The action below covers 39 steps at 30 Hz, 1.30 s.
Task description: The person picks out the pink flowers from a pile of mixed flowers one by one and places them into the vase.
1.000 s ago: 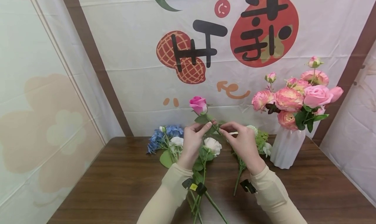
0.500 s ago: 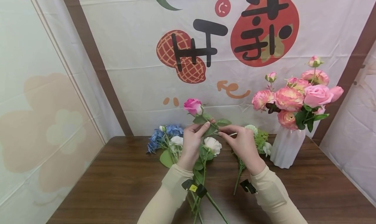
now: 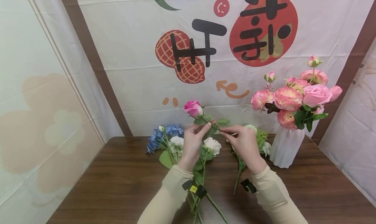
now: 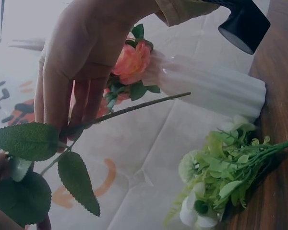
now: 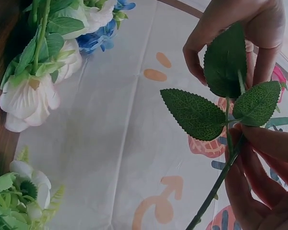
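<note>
A pink rose (image 3: pixel 193 108) leans left above the table's back edge. My left hand (image 3: pixel 194 142) pinches its green stem just below the bloom, among the leaves. With thumb and fingers, my right hand (image 3: pixel 245 145) pinches the stem lower down, close to a leaf joint. In the right wrist view, serrated leaves (image 5: pixel 192 114) spread around that joint, between the left hand (image 5: pixel 247 28) and the right hand (image 5: pixel 264 177). The bare stem end (image 4: pixel 149 103) sticks out past the right hand (image 4: pixel 81 57) in the left wrist view.
White roses (image 3: pixel 212 146) and blue flowers (image 3: pixel 165 137) lie on the brown table (image 3: pixel 117 184), their stems crossing under my left forearm. A green-and-white sprig (image 3: pixel 260 139) lies beside my right hand. A white vase (image 3: pixel 286 149) of pink flowers stands at the back right.
The rose has tipped to the left and slightly down, and a leaf now shows between the hands. My right hand's grip on the stem has shifted slightly; my left hand has hardly moved.
</note>
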Motion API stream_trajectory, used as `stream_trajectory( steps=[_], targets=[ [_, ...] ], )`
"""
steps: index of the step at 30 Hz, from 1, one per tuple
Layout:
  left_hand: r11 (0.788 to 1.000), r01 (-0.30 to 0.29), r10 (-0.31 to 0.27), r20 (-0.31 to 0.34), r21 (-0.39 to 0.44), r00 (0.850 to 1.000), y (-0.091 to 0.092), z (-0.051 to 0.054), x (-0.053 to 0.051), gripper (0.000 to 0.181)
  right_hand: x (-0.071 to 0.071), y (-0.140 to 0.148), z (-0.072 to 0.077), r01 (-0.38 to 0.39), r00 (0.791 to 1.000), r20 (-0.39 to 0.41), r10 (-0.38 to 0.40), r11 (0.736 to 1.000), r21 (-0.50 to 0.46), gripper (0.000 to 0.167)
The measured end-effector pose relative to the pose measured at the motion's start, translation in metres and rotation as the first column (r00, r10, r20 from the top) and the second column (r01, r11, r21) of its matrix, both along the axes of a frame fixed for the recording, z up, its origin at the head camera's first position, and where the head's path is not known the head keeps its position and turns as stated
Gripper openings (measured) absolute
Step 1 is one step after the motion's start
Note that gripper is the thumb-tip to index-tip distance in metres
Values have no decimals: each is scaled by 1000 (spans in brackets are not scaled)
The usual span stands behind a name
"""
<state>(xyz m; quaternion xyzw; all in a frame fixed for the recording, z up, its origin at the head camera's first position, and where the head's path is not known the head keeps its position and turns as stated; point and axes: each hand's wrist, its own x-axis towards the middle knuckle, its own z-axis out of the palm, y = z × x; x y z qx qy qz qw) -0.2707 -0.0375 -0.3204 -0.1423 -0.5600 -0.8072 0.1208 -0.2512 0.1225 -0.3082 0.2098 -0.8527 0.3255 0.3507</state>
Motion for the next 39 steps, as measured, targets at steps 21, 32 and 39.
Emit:
stream_trajectory(
  steps=[21, 32, 39],
  targets=[
    [964, -228, 250, 171, -140, 953, -60, -17, -1, 25, 5, 20, 5, 81, 995, -59, -83, 996, -28, 12],
    [930, -296, 334, 164, -217, 928, -95, -31, -4, 26, 7, 47, 12, 162, 968, -188, -165, 986, -30, 13],
    [908, -285, 349, 178, -308, 920, -120, -40, 1, 28, 11, 63, 19, 193, 960, -202, -196, 981, -34, 15]
  ],
)
